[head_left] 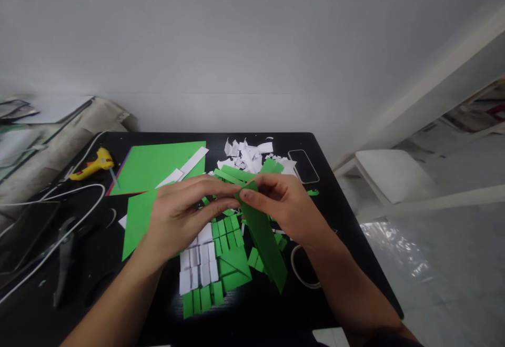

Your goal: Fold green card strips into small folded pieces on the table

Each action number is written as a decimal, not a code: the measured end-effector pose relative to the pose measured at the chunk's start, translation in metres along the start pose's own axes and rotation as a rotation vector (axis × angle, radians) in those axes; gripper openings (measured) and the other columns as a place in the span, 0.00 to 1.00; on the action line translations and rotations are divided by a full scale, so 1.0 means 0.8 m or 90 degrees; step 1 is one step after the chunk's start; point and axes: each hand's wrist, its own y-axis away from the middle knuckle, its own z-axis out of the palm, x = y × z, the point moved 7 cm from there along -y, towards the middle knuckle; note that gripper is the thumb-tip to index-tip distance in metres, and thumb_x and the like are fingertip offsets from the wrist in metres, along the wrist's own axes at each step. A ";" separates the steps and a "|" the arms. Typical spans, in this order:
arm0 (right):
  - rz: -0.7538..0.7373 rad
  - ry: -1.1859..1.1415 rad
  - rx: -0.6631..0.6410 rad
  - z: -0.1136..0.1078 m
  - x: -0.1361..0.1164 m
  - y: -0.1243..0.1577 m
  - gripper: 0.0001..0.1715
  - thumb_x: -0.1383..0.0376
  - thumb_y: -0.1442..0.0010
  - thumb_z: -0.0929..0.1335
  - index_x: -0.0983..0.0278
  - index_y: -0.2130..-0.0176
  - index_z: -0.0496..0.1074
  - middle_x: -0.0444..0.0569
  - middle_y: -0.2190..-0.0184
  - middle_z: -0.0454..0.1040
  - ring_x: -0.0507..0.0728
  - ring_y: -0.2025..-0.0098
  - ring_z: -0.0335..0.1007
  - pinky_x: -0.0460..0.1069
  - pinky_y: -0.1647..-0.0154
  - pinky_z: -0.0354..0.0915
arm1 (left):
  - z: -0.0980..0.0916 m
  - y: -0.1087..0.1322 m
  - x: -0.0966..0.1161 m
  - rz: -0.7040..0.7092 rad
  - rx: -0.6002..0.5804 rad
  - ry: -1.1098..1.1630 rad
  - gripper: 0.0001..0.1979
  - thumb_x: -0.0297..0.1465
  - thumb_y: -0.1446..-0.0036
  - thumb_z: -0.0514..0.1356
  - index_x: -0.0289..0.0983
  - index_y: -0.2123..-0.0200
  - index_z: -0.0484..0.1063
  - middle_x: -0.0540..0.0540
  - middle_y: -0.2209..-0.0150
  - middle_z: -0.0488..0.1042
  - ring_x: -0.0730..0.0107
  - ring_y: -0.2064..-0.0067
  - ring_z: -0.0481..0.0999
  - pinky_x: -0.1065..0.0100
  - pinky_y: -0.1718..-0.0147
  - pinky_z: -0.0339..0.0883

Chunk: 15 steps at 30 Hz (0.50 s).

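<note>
Both my hands meet over the middle of a black table (347,215). My right hand (286,205) pinches the top of a long green paper strip (266,247) that hangs down toward me. My left hand (185,213) has its fingers closed on the same strip's upper end, fingertips touching those of the right. Below the hands lie several small folded green pieces (226,242) and white pieces (199,265) laid in rows.
Green paper sheets (153,165) lie at the left, with a white strip (189,165) across them. A yellow glue gun (92,164) and white cables (59,231) sit at the far left. White scraps (246,155) and a phone (303,165) lie at the back. A white stool (390,173) stands right.
</note>
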 end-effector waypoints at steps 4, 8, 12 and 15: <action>-0.003 0.017 0.002 0.000 0.000 0.000 0.16 0.56 0.43 0.81 0.64 0.69 0.79 0.41 0.76 0.71 0.49 0.75 0.62 0.46 0.76 0.56 | 0.001 -0.001 0.001 0.000 -0.007 0.001 0.11 0.27 0.37 0.72 0.44 0.53 0.83 0.51 0.63 0.86 0.71 0.65 0.84 0.67 0.65 0.78; 0.000 0.025 0.000 0.000 0.001 0.001 0.17 0.54 0.43 0.81 0.63 0.68 0.79 0.40 0.76 0.70 0.49 0.75 0.61 0.46 0.76 0.55 | 0.000 -0.002 -0.001 -0.006 -0.016 -0.003 0.10 0.27 0.37 0.72 0.43 0.53 0.83 0.51 0.63 0.86 0.72 0.64 0.83 0.68 0.65 0.77; -0.013 0.031 0.009 -0.002 -0.001 0.000 0.18 0.53 0.42 0.80 0.63 0.68 0.79 0.41 0.75 0.71 0.49 0.75 0.62 0.46 0.75 0.57 | -0.004 -0.001 -0.007 -0.031 -0.016 0.004 0.08 0.30 0.36 0.71 0.44 0.53 0.83 0.50 0.61 0.86 0.70 0.63 0.84 0.66 0.63 0.77; -0.027 0.039 0.017 -0.002 -0.004 0.000 0.18 0.53 0.41 0.80 0.63 0.68 0.79 0.41 0.75 0.71 0.49 0.74 0.62 0.47 0.75 0.57 | -0.008 -0.001 -0.013 -0.075 -0.008 0.001 0.03 0.31 0.33 0.68 0.44 0.56 0.83 0.50 0.63 0.85 0.71 0.65 0.82 0.67 0.66 0.75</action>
